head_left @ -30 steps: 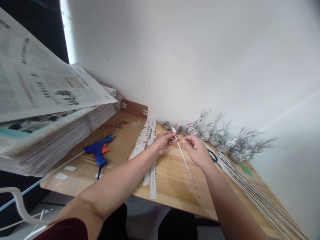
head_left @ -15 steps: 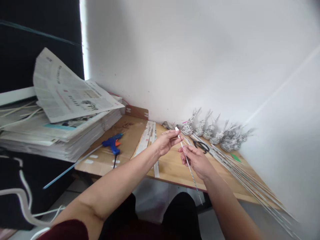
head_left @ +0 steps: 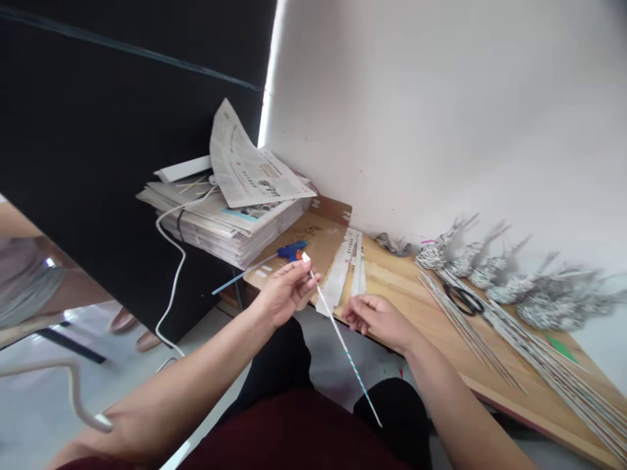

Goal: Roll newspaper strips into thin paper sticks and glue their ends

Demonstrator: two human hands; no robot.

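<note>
My left hand (head_left: 284,297) pinches the upper end of a thin rolled-paper stick (head_left: 343,339) that slants down over my lap. Just right of the stick, my right hand (head_left: 377,320) hovers with fingers loosely curled; I cannot see it gripping the stick. Both hands are in front of the wooden table's (head_left: 416,307) near edge. A blue glue gun (head_left: 291,250) lies on cardboard just beyond my left hand.
A newspaper stack (head_left: 230,209) sits at the table's left end with a white cable (head_left: 171,274) hanging down. Cut paper strips (head_left: 347,267), black scissors (head_left: 465,300), several rolled sticks (head_left: 529,352) and woven paper figures (head_left: 490,267) lie along the white wall. Another person's legs (head_left: 39,287) show far left.
The view has swung left and back from the table. Both hands drew toward my lap with the stick, and my right hand slid off it and loosened.
</note>
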